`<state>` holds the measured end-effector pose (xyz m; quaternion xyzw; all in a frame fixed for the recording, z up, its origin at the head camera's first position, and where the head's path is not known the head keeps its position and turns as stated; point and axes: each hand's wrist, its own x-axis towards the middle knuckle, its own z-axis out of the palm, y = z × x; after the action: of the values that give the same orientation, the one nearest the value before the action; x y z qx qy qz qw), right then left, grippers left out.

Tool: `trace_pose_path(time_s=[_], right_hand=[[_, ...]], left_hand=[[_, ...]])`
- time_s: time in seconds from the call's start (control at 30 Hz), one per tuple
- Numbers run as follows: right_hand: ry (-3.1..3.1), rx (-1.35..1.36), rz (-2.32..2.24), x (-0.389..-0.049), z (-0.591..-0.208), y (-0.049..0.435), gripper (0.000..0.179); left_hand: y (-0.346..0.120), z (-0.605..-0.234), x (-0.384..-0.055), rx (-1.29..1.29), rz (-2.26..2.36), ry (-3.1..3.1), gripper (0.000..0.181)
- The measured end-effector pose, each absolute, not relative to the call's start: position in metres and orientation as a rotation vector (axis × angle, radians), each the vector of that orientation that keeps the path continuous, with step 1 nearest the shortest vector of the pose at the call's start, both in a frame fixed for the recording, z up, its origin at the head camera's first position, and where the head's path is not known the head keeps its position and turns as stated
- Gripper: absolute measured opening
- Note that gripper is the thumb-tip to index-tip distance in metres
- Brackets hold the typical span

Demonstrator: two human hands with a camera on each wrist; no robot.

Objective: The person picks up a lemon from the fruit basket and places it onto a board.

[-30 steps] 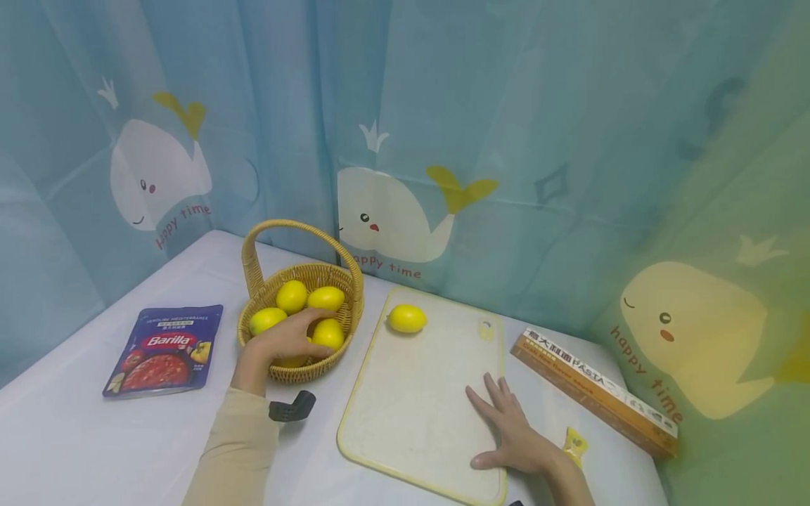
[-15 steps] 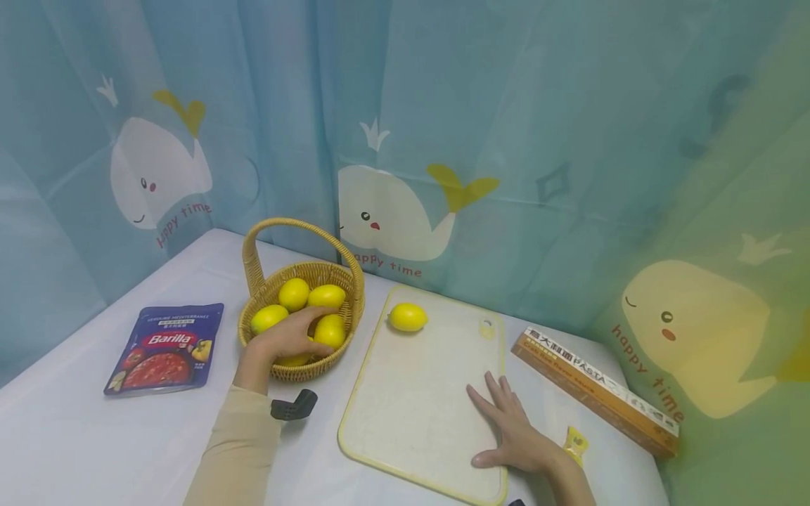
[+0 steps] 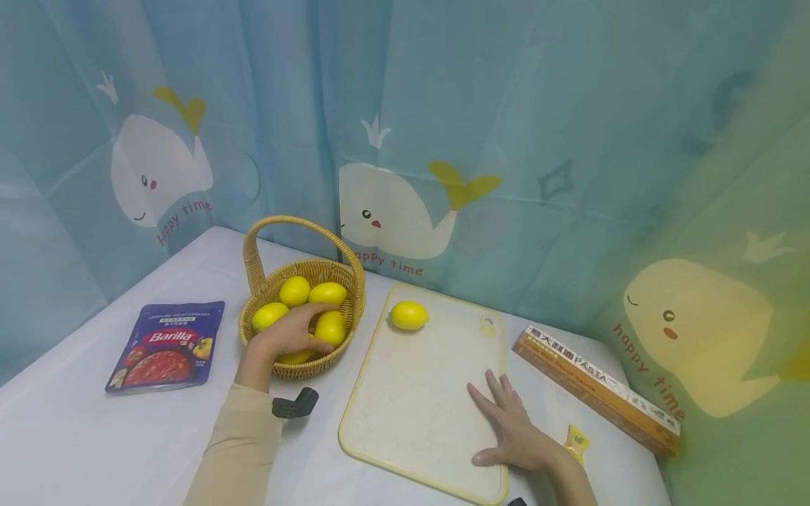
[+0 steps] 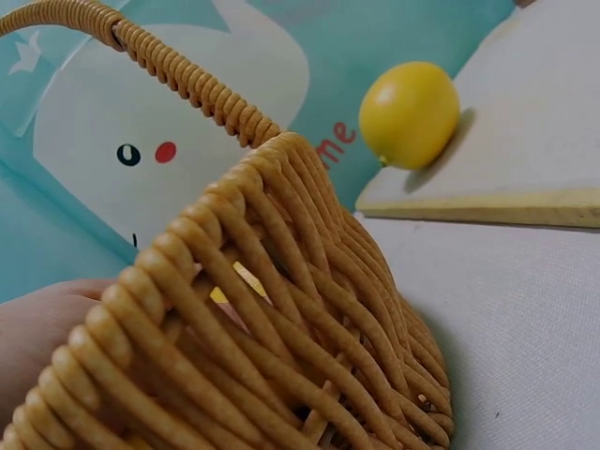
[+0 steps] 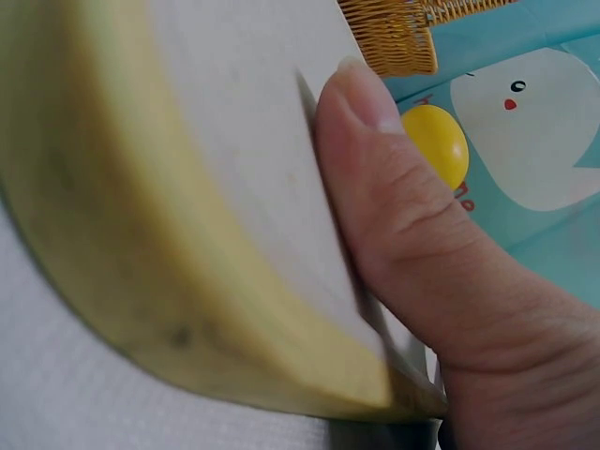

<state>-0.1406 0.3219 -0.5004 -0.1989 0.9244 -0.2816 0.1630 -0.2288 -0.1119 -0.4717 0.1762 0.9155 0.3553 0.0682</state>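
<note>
My left hand [image 3: 287, 334] reaches into a wicker basket [image 3: 253, 260] and grips a yellow lemon [image 3: 332, 329] between thumb and fingers. Several other lemons lie around it in the basket. In the left wrist view the basket's woven wall [image 4: 281, 309] hides most of that hand. With its fingers spread, my right hand [image 3: 512, 432] rests on the right edge of a white cutting board [image 3: 411, 407] with a yellow rim. A single lemon [image 3: 408, 315] lies at the board's far left corner. The right thumb [image 5: 403, 197] lies on the board near its rim in the right wrist view.
A blue Barilla sauce pouch [image 3: 166, 348] lies left of the basket. Right of the board are a long pasta box [image 3: 598, 390] and a small yellow packet [image 3: 576, 444]. A blue curtain [image 3: 538, 140] with whale prints hangs behind the white table [image 3: 69, 436].
</note>
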Motion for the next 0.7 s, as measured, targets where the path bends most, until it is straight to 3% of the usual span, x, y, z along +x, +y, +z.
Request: trace_pose_path(time_s=[0.7], right_hand=[[2.649, -0.618, -0.806, -0.1410, -0.5005, 0.3214, 0.107]], left_hand=[[-0.1108, -0.4697, -0.2305, 0.467, 1.123, 2.775, 0.078]])
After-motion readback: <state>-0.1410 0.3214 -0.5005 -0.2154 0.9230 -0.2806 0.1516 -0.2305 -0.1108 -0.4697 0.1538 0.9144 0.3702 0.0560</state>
